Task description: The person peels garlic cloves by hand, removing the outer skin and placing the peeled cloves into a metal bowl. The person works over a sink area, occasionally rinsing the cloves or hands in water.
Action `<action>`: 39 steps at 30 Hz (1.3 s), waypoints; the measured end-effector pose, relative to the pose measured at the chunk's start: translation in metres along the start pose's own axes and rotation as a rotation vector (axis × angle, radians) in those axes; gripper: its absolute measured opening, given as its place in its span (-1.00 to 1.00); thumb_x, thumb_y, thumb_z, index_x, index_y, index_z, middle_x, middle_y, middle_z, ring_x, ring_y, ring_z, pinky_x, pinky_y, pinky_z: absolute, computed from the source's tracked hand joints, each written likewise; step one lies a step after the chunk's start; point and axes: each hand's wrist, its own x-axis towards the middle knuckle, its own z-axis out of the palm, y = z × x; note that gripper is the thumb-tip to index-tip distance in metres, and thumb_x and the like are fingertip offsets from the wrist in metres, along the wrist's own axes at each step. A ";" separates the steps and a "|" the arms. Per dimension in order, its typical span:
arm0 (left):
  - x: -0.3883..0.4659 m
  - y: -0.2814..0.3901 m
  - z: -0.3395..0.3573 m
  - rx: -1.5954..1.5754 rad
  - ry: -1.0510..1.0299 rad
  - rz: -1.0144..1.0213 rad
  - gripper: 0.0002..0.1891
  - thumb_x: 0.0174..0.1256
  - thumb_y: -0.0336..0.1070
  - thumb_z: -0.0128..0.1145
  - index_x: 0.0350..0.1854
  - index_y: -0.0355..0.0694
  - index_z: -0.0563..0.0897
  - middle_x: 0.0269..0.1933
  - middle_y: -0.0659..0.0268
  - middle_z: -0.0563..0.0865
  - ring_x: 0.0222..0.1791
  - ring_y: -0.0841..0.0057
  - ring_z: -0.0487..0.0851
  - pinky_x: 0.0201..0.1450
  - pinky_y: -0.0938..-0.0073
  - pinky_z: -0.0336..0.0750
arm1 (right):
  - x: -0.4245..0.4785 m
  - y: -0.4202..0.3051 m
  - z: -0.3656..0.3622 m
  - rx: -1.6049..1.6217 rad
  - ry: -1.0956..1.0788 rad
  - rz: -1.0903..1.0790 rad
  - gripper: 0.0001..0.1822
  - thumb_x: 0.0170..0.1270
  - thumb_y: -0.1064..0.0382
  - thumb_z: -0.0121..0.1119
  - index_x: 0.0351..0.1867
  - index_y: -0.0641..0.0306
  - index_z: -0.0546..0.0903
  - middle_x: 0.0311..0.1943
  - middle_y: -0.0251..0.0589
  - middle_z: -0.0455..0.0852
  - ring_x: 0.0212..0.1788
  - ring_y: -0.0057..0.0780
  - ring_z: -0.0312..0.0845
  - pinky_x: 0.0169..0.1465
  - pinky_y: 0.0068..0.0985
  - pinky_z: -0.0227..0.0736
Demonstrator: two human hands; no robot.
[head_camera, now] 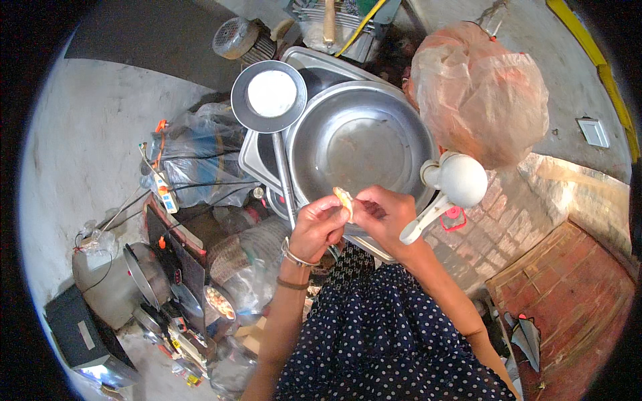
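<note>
A small, soft-looking piece of food, pale with an orange-yellow edge, is held up between both hands. My left hand pinches it from the left with thumb and fingertips. From the right, my right hand grips its other side, fingers curled. Both hands are over the near rim of a wide stainless steel basin, whose inside looks wet. To the basin's upper left, a dark round pan-like vessel with a long metal handle shows a bright white disc inside. Beside my right forearm appears a white fixture with a rounded head.
A metal tray lies beneath the basin. Right of it bulges a large plastic-wrapped bundle. An electric motor sits at the back. Cables and a power strip are at left, above a dish of small pale pieces. A reddish board stands lower right.
</note>
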 end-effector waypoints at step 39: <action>-0.021 0.033 0.003 0.828 -0.189 0.329 -0.84 0.15 -0.45 0.16 -0.21 -0.30 0.58 -0.30 0.41 0.55 -0.44 0.76 0.48 -0.52 0.80 0.31 | -0.017 -0.032 -0.010 -0.068 -0.061 -0.012 -0.84 0.01 0.33 0.21 -0.39 0.36 0.58 -0.60 -0.01 0.58 -0.56 -0.18 0.56 -0.48 -0.42 0.41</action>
